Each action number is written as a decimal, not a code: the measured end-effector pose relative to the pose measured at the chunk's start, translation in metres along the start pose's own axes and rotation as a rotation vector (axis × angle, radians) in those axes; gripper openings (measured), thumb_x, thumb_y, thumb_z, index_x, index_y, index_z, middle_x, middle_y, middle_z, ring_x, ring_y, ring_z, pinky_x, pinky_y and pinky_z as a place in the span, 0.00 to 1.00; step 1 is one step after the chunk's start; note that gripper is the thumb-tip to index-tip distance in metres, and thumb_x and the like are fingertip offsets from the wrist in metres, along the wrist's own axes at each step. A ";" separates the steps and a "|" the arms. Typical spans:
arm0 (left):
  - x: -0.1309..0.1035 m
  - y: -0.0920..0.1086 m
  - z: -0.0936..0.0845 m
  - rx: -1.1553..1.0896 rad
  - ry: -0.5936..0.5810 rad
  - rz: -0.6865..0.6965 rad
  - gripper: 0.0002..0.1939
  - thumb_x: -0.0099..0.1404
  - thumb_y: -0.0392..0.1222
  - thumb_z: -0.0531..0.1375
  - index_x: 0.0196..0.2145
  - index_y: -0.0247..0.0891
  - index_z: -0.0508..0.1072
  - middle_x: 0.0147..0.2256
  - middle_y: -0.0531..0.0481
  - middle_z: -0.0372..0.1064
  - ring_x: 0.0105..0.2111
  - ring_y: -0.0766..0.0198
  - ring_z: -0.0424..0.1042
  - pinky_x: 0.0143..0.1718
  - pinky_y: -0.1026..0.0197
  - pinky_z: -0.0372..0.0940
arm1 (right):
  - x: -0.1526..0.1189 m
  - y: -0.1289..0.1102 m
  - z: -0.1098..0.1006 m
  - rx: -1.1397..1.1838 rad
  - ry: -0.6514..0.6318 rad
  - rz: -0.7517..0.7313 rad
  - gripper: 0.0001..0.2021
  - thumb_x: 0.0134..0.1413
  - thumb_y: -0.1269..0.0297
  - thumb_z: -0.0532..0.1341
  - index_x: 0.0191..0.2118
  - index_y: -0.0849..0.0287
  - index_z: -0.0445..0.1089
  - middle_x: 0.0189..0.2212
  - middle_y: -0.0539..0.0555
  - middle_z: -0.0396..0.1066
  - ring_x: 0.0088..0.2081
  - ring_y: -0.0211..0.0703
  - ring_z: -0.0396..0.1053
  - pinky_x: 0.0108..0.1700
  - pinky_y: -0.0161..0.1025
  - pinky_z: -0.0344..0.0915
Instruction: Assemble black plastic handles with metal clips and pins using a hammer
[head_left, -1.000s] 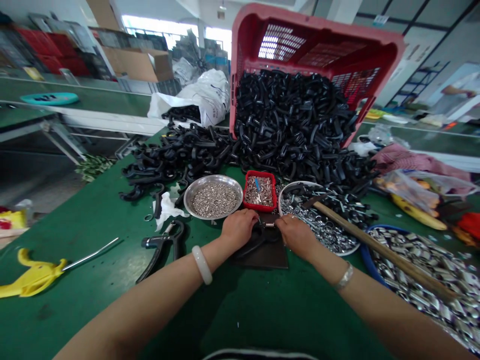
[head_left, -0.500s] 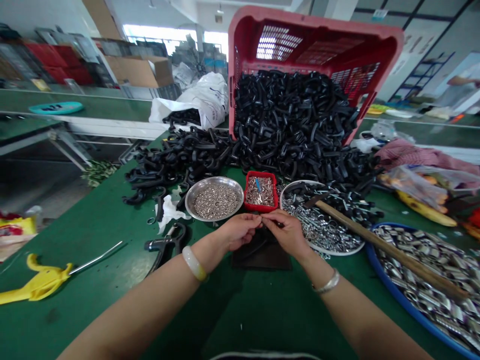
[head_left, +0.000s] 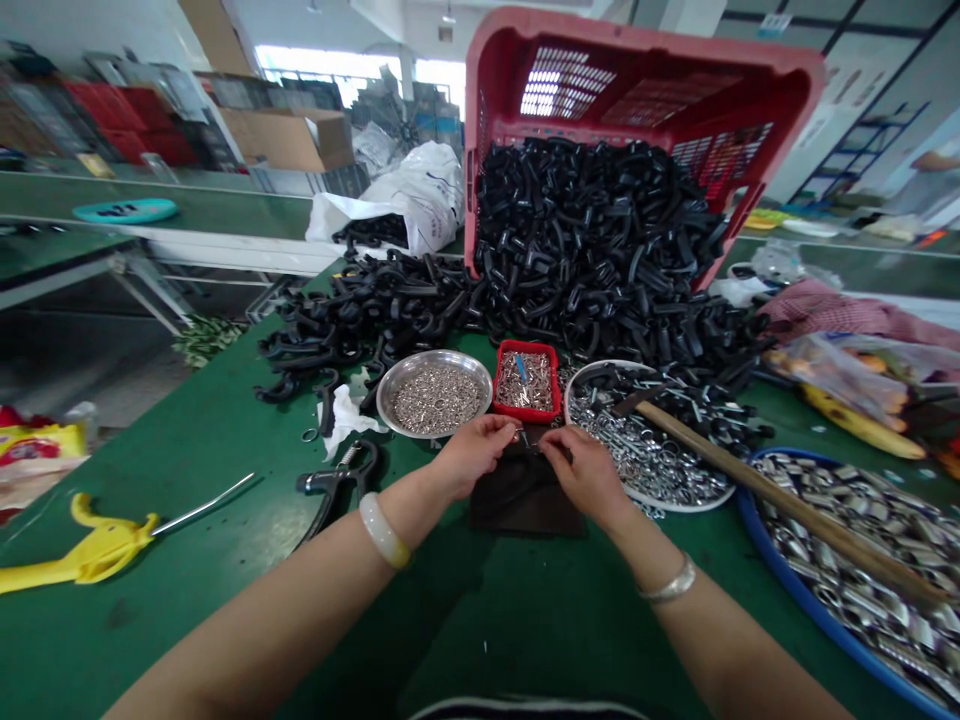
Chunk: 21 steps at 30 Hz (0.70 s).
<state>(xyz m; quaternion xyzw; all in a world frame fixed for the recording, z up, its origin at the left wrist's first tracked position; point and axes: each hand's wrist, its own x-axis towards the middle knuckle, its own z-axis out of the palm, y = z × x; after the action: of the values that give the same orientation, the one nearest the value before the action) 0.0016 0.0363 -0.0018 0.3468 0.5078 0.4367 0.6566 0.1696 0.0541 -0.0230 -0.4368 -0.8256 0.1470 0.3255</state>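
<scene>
My left hand (head_left: 477,455) pinches a tiny metallic piece, too small to name, just in front of the red tray (head_left: 527,382) of small metal pins. Facing it, my right hand (head_left: 583,465) has thumb and fingertips pressed together on another small thing that I cannot make out. A narrow gap separates the fingertips. Beneath them lies a dark flat pad (head_left: 525,500). A steel bowl (head_left: 434,395) of small metal parts stands beyond my left hand. Right of my right hand is a white-rimmed tray (head_left: 675,500) of rings and screws.
A tilted red crate (head_left: 645,40) spills black plastic parts (head_left: 592,230) across the back. A wooden-handled hammer (head_left: 750,480) lies over the white-rimmed tray and a blue basin (head_left: 787,575) of metal pieces. Left are a black spring tool (head_left: 337,482) and yellow-handled tool (head_left: 112,548).
My hands have moved apart from touching fingertips to a small gap, where a small metallic piece now shows. The whole view has shifted slightly.
</scene>
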 end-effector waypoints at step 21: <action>0.000 -0.010 -0.014 1.416 0.267 0.464 0.11 0.62 0.42 0.51 0.40 0.42 0.70 0.36 0.48 0.70 0.37 0.60 0.67 0.36 0.60 0.61 | -0.006 0.008 0.011 -0.332 -0.150 -0.101 0.08 0.56 0.66 0.52 0.33 0.60 0.68 0.30 0.54 0.70 0.35 0.43 0.66 0.38 0.37 0.60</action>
<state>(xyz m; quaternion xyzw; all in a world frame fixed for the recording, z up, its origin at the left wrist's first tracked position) -0.0093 0.0324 -0.0143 0.7278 0.6563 0.1715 0.1009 0.1702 0.0546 -0.0377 -0.4304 -0.8813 0.0242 0.1935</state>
